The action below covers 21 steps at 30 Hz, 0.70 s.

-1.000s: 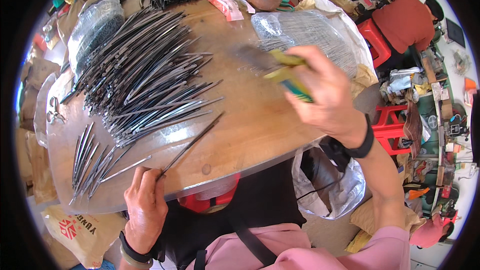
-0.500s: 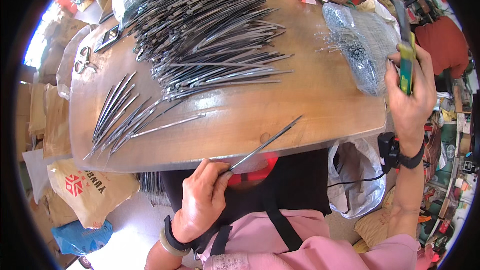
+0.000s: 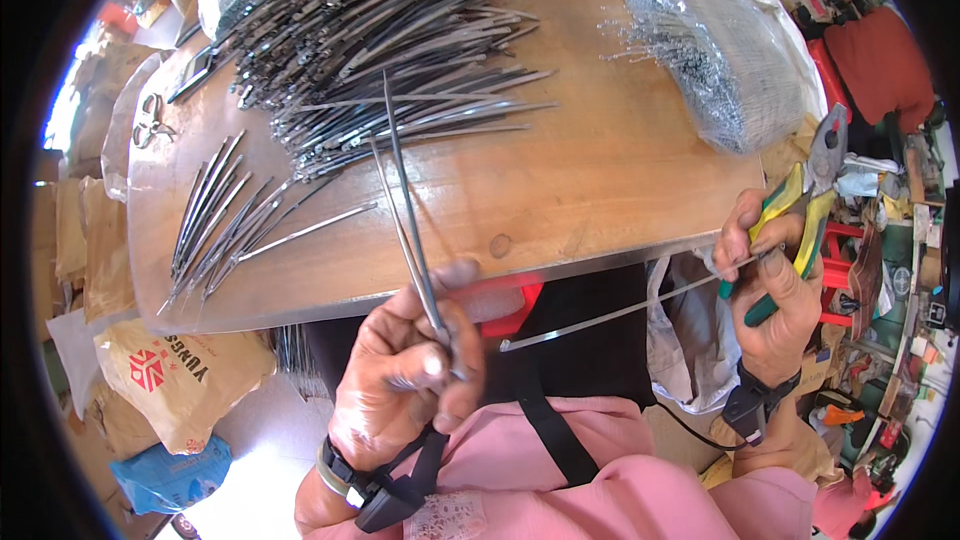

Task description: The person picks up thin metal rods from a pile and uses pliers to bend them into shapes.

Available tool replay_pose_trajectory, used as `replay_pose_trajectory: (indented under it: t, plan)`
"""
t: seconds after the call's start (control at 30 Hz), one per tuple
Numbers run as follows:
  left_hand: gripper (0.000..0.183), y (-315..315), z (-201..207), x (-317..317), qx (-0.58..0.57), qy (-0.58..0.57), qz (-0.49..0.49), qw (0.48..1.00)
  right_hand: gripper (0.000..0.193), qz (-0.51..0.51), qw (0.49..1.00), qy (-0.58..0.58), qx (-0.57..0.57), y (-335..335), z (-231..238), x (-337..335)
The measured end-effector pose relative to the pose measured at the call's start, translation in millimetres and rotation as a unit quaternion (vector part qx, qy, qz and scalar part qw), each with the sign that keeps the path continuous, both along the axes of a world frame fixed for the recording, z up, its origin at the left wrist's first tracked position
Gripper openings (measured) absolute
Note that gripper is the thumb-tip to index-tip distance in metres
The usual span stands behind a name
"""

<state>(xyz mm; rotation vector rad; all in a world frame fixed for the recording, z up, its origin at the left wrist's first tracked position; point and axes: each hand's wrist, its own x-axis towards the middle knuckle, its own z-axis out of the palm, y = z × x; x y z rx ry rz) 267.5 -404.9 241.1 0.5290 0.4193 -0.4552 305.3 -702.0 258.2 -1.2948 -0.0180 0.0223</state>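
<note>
Strips (image 3: 409,205), two of them, thin and grey, are shown in the head view clamped between the thumb and fingers of the left hand (image 3: 410,365). Their long ends are pointed away from the body and slightly leftward, over the near edge of the worktop (image 3: 600,170), and the tip of the longer one is seen against the large pile (image 3: 350,50) of dark strips.

By the right hand (image 3: 775,290), which is held well apart from the left, a pair of pliers (image 3: 820,210) with yellow and green handles is gripped, its nose turned up and away. A single strip (image 3: 640,307) is also pinched in those fingers; it is stretched across the gap between the hands, and its free end is brought just beside the left fingers. Whether contact is made there cannot be told.

On the left of the worktop, a small group (image 3: 210,230) of strips is spread, with scissors (image 3: 150,122) lying beyond. Wires (image 3: 735,70) wrapped in clear plastic are placed at the far right.
</note>
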Motion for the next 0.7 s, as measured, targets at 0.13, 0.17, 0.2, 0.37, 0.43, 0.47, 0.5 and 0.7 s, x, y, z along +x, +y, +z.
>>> replay_pose_trajectory:
  t: [0.13, 0.17, 0.2, 0.37, 0.43, 0.47, 0.5, 0.7]
  plan:
    - [0.024, -8, -16, -2, 0.094, -0.041, -0.071, 0.992, 0.019, 0.021, 0.999, -0.034, -0.016, 6, -5, 4]
    - [0.022, -7, -19, -3, 0.151, -0.05, -0.084, 0.984, 0.019, 0.047, 0.998, -0.027, -0.02, 4, -7, 7]
    - [0.021, -6, -20, -5, 0.207, -0.06, -0.096, 0.972, 0.019, 0.043, 0.997, -0.032, -0.057, 4, -8, 7]
    - [0.01, -7, -21, -9, 0.327, -0.09, -0.138, 0.93, 0.017, 0.102, 0.939, -0.121, -0.305, 12, -12, 14]
    - [0.007, -6, -25, -4, 0.329, -0.079, -0.189, 0.922, 0.018, 0.142, 0.892, -0.19, -0.384, 23, -9, 24]
    - [0.005, -4, -28, -2, 0.326, -0.077, -0.216, 0.917, 0.019, 0.159, 0.864, -0.23, -0.419, 30, -8, 28]
    - [0.002, -1, -30, 0, 0.321, -0.082, -0.241, 0.912, 0.021, 0.173, 0.841, -0.26, -0.442, 38, -10, 34]
    - [0.004, 5, -21, 2, 0.307, -0.024, -0.288, 0.907, 0.027, 0.246, 0.782, -0.329, -0.468, 62, -23, 45]
